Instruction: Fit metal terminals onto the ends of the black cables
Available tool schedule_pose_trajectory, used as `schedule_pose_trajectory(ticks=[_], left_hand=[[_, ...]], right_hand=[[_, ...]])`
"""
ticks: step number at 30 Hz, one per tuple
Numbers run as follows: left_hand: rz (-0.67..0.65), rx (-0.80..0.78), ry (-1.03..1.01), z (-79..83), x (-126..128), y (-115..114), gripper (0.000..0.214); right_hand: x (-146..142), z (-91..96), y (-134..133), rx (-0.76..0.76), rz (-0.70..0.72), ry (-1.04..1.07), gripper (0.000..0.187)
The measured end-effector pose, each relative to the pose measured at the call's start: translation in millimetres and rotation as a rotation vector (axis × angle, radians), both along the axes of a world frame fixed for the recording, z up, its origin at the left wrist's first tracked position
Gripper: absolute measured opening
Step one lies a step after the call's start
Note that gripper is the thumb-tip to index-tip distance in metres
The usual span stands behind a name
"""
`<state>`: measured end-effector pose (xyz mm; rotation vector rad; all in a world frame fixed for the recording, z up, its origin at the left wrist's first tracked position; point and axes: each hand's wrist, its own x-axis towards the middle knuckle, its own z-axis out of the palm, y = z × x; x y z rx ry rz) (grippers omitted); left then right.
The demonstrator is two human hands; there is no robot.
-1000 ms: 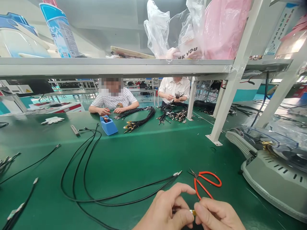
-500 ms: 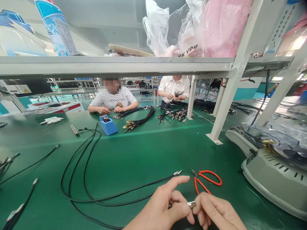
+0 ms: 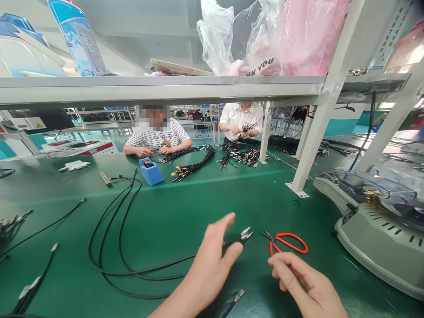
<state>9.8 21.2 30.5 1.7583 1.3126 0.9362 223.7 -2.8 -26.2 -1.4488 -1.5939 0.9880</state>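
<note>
Overhead, a bag [image 3: 261,66] reads "NK YOU"; left hand [image 3: 212,260] and right hand [image 3: 304,282] spread fingers, holding nothing.

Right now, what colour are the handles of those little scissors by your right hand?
Orange-red handles on the scissors, lying on the green table just beyond the right hand; the head view shows them plainly.

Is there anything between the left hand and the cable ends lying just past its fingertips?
Nothing visible. The left hand is open, fingers stretched toward the cable ends on the green mat. The orange scissors lie to their right, off that line. The right hand sits nearer, below the scissors.
</note>
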Motion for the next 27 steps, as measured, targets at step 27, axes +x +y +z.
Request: schedule_pose_trajectory(ticks=[27], left_hand=[[-0.254, -0.133, 0.068, 16.8, 7, -18, 0.033]], right_hand=[[-7, 1.3, -5, 0.067, -0.065, -0.164, 0.03]])
